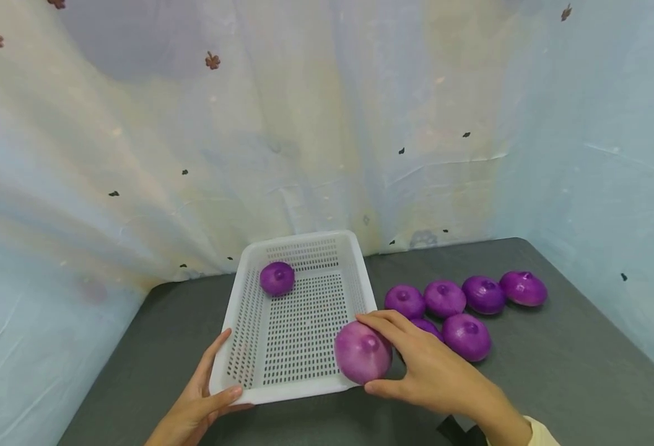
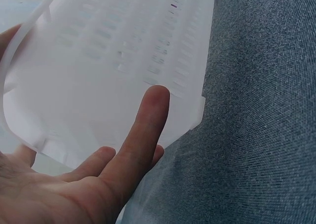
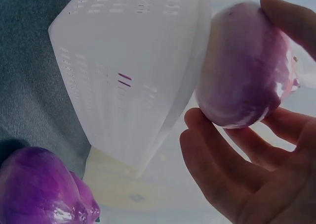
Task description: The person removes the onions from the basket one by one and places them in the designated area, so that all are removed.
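Observation:
A purple onion (image 1: 363, 352) is held in my right hand (image 1: 416, 356), thumb below and fingers over its top, at the near right corner of a white plastic basket (image 1: 288, 395). In the right wrist view the gripped onion (image 3: 247, 66) is level with the basket's rim, fingers on both sides of it. Inside the basket, toward its far left, lies another purple onion (image 1: 277, 279). My left hand (image 1: 196, 396) holds the basket's near left corner, thumb at the rim and fingers along the outside. The left wrist view shows that hand (image 2: 98, 179) against the basket wall (image 2: 108, 100).
Right of the basket several purple onions (image 1: 466, 337) lie grouped on the dark grey table (image 1: 561, 371); one is partly hidden behind my right hand. A pale patterned curtain (image 1: 305, 124) hangs behind the table and along its sides.

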`<move>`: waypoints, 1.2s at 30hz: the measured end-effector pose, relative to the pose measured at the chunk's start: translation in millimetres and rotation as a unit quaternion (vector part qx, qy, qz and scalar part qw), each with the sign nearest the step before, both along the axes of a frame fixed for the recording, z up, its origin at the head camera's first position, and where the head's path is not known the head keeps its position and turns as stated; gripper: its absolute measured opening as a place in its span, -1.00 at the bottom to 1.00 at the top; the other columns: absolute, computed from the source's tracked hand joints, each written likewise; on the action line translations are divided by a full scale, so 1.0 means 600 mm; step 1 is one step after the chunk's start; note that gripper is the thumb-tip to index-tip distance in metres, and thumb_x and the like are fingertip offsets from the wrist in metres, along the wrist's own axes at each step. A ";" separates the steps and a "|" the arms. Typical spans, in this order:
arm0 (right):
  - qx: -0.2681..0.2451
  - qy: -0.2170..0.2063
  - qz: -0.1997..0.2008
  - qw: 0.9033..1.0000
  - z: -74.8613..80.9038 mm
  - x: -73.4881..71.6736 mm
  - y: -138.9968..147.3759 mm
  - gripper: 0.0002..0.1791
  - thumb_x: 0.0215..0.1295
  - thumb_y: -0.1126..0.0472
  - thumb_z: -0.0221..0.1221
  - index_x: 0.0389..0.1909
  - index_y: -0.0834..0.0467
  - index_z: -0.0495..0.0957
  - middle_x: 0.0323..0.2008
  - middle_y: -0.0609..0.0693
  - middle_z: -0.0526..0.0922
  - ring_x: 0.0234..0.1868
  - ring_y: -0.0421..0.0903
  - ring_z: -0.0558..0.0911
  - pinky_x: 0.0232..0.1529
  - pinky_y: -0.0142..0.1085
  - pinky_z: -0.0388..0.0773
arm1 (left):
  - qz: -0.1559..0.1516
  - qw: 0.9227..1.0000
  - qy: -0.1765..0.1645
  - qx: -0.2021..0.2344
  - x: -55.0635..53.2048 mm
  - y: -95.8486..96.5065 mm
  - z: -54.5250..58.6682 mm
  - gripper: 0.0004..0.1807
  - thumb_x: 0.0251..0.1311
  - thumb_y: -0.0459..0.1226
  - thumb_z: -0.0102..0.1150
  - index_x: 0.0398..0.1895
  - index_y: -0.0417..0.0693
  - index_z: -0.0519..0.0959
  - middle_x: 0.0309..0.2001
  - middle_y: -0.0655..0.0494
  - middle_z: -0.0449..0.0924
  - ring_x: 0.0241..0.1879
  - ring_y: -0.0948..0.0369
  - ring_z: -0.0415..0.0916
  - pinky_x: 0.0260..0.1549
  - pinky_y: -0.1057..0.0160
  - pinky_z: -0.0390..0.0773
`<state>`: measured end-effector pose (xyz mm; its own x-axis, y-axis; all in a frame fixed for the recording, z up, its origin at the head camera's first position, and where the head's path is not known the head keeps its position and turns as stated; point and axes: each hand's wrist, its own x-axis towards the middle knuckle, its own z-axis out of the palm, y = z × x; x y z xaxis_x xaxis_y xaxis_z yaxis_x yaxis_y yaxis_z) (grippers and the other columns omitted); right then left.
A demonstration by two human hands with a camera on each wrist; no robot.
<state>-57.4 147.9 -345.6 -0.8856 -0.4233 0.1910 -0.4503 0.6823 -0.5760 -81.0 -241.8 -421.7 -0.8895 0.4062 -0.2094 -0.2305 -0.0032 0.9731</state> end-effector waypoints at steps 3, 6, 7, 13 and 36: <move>0.007 0.003 0.000 1.000 0.003 -0.001 0.006 -0.08 0.05 -0.24 0.42 0.42 -0.49 0.15 0.34 -0.44 0.30 0.28 -0.31 0.46 0.22 -0.09 0.52 | 0.001 1.000 0.000 -0.001 -0.001 0.001 -0.001 -0.01 0.44 -0.36 0.01 0.55 0.58 -0.40 0.57 -0.03 -0.48 0.29 -0.05 0.39 0.09 -0.17 0.56; 0.017 0.002 -0.005 1.000 0.007 -0.001 0.015 -0.08 0.05 -0.26 0.41 0.42 -0.48 0.16 0.32 -0.44 0.32 0.25 -0.33 0.48 0.20 -0.10 0.53 | 0.002 1.000 0.001 0.000 -0.001 0.001 -0.002 -0.01 0.45 -0.36 0.01 0.54 0.58 -0.41 0.57 -0.05 -0.49 0.28 -0.04 0.40 0.09 -0.17 0.56; 0.021 0.001 -0.007 1.000 0.008 -0.002 0.019 -0.09 0.05 -0.27 0.41 0.42 -0.45 0.17 0.32 -0.43 0.32 0.23 -0.33 0.49 0.19 -0.11 0.54 | 0.004 1.000 -0.001 0.001 0.000 0.001 -0.002 -0.01 0.45 -0.37 0.01 0.54 0.58 -0.41 0.57 -0.05 -0.49 0.28 -0.04 0.40 0.09 -0.18 0.55; 0.045 0.012 -0.019 0.999 0.018 -0.007 0.051 -0.13 0.04 -0.33 0.38 0.40 -0.35 0.27 0.29 -0.38 0.38 0.19 -0.27 0.55 0.13 -0.09 0.57 | 0.010 1.000 -0.004 0.002 0.000 0.002 -0.004 -0.01 0.44 -0.36 0.01 0.55 0.56 -0.41 0.58 -0.08 -0.46 0.28 -0.04 0.40 0.09 -0.18 0.56; 0.092 0.000 -0.050 0.995 0.025 -0.042 0.189 -0.06 0.03 -0.35 0.38 0.42 -0.09 0.34 0.28 0.01 0.51 0.18 0.02 0.58 0.03 0.04 0.58 | 0.008 1.000 -0.005 0.005 -0.002 0.000 -0.005 -0.03 0.45 -0.37 -0.01 0.53 0.54 -0.41 0.57 -0.15 -0.43 0.26 -0.01 0.41 0.09 -0.16 0.55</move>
<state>-82.8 261.6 -330.6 -0.9253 -0.3604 0.1179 -0.3741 0.8174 -0.4381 -81.9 -241.7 -424.9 -0.8938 0.3941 -0.2140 -0.2395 -0.0161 0.9708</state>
